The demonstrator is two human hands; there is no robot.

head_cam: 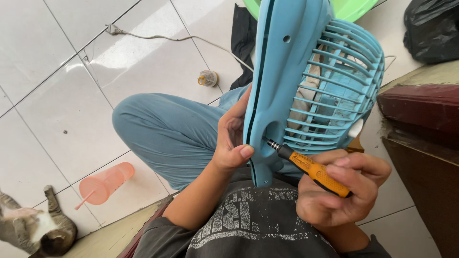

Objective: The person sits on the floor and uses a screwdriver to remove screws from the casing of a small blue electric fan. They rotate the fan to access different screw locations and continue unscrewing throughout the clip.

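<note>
Far left on my feed, a tabby cat [33, 229] lies on the white tiled floor [57, 95], and just beside it a pink plastic tumbler [106, 182] with a straw rests on its side. Further back, a grey cord [162, 37] trails across the tiles toward a small roll of tape [208, 78]. A bent knee in light blue trousers [165, 131] fills the middle ground.

Moving right, I see the left hand [232, 141] clamped on the rear edge of a light blue fan [306, 76], thumb pressed flat against the housing and the fingers curled behind it; that grip is tight on the fan body. The fan is held upright above the lap, its slatted grille facing right.

The right hand [342, 188] is wrapped firmly around the orange handle of a screwdriver [308, 167], fingers pressed together about it. The dark shaft angles up and left, its tip seated in a round recess low on the fan housing.

At the far right, a dark red wooden piece of furniture [420, 124] stands close by, with a black plastic bag [432, 28] behind it.
</note>
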